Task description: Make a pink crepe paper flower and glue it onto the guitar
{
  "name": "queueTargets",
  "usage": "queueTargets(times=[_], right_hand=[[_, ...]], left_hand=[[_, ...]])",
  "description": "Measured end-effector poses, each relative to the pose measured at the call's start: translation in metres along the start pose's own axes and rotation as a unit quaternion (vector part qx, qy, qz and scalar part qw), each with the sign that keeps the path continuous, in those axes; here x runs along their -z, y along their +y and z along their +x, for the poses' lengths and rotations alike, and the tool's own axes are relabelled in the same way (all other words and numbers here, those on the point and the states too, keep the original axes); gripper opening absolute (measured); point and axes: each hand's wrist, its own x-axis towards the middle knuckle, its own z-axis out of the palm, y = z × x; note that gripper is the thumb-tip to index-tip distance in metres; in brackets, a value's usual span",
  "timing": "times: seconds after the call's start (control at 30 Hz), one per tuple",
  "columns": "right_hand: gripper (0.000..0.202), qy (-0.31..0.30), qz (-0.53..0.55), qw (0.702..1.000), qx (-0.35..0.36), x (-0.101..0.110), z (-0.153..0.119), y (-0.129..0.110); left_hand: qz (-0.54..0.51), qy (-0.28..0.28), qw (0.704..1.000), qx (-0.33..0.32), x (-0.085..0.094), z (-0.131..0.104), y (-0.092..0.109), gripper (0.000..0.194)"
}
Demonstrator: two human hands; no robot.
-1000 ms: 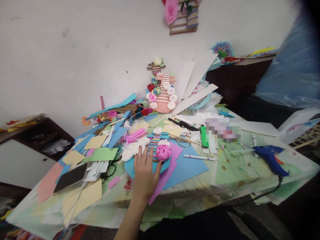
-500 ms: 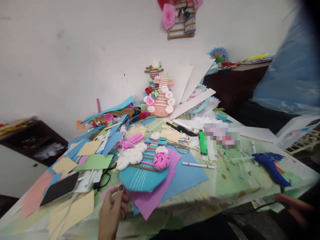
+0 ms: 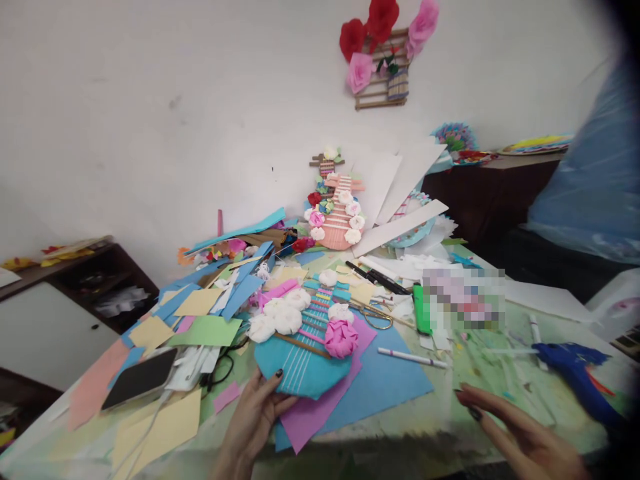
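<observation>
A turquoise lute-shaped paper craft [image 3: 303,373] with white strings, white paper flowers and a pink paper flower lies at the middle of the table. My left hand [image 3: 263,407] has its lower left edge between thumb and fingers, the thumb on top and the fingers below. Under the craft are a purple paper sheet [image 3: 299,427] and a blue paper sheet [image 3: 385,380]. To the right, my right hand [image 3: 515,430] is over the table's front part, fingers stretched and apart, holding nothing. A blue glue gun [image 3: 575,373] lies beyond it at the far right.
A white stick [image 3: 413,358], gold-handled scissors [image 3: 377,319], black pens [image 3: 377,277] and a green object [image 3: 421,310] lie behind and right of the craft. On the left are a dark phone [image 3: 143,379] and paper scraps [image 3: 203,331]. A pink lute craft [image 3: 336,223] leans against the wall.
My left hand has moved onto the craft's edge and taken hold of it. My right hand has come from the far right edge inward over the table. The view has shifted.
</observation>
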Motion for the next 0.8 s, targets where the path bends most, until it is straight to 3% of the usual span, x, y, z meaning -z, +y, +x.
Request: queueTargets(times=[0.13,0.27,0.4,0.5,0.67,0.8], right_hand=[[0.047,-0.180,0.106,0.978,0.004,-0.046,0.035,-0.041],[0.064,-0.269,0.172,0.947,0.022,-0.093,0.069,-0.082],[0.059,-0.242,0.335,0.910,-0.012,-0.141,0.111,-0.109],[0.045,-0.208,0.359,0.910,-0.021,-0.167,0.155,-0.119],[0.026,-0.137,0.332,0.932,-0.055,-0.201,0.250,-0.115],[0.031,-0.105,0.298,0.946,-0.065,-0.232,0.321,-0.100]], left_hand=[[-0.054,-0.039,0.994,-0.082,-0.011,-0.005,-0.003,0.060],[-0.105,-0.094,0.982,-0.126,-0.030,0.007,0.001,0.061],[-0.111,-0.150,0.971,-0.150,-0.059,0.038,0.012,0.058],[-0.093,-0.169,0.965,-0.179,-0.084,0.077,0.025,0.058],[-0.025,-0.079,0.976,-0.199,-0.113,0.153,0.028,0.051],[0.021,-0.016,0.977,-0.211,-0.116,0.182,0.011,0.043]])
